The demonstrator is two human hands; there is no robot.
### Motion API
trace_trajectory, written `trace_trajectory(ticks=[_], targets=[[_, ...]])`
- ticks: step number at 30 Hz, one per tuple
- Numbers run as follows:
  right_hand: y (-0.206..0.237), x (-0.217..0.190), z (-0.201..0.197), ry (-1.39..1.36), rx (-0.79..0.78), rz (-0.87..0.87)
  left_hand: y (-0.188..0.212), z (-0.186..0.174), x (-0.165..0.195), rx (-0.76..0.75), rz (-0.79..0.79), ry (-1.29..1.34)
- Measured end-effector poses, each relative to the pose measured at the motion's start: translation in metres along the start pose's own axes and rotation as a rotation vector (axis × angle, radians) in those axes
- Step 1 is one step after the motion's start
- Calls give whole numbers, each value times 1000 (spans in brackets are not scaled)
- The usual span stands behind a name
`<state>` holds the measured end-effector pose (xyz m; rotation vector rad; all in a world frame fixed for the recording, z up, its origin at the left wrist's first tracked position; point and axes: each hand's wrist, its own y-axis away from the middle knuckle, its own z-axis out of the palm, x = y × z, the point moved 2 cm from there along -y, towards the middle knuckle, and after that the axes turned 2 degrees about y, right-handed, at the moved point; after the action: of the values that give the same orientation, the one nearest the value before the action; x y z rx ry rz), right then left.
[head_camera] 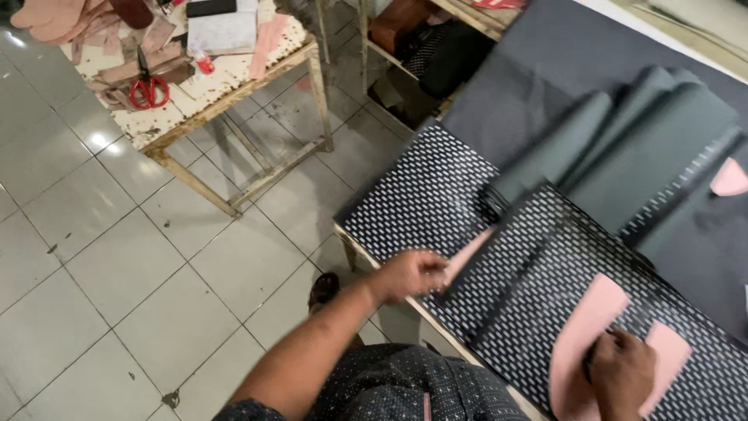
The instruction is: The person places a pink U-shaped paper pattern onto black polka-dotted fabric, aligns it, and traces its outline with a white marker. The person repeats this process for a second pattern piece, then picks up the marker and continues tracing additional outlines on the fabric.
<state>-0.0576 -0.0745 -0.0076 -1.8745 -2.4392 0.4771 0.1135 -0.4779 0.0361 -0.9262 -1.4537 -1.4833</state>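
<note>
Nearest me, the right hand [621,373] presses curled fingers on a thin, bendy pink pattern piece [586,331] lying flat on the floppy patterned black sheet [436,195], whose edge, probably the easiest grip, the left hand [409,274] pinches beyond.

i count two hands: my left hand [409,274] and my right hand [621,373]. three pink cut-out pieces: a narrow strip [467,253] at my left fingertips, a large piece [584,335] under my right fingers, a small one [731,178] well beyond them. one pair of red-handled scissors [148,87] far from both hands. two work tables: one wooden [234,90], one under my fingers [405,292].
</note>
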Motion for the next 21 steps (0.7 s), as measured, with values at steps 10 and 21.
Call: trace_trajectory(ticks=[10, 21], targets=[[-45, -246, 92, -161, 258, -63, -11, -547, -25, 1353, -86, -612], [-58, -437, 169, -298, 34, -24, -58, -739, -69, 1278, -211, -700]])
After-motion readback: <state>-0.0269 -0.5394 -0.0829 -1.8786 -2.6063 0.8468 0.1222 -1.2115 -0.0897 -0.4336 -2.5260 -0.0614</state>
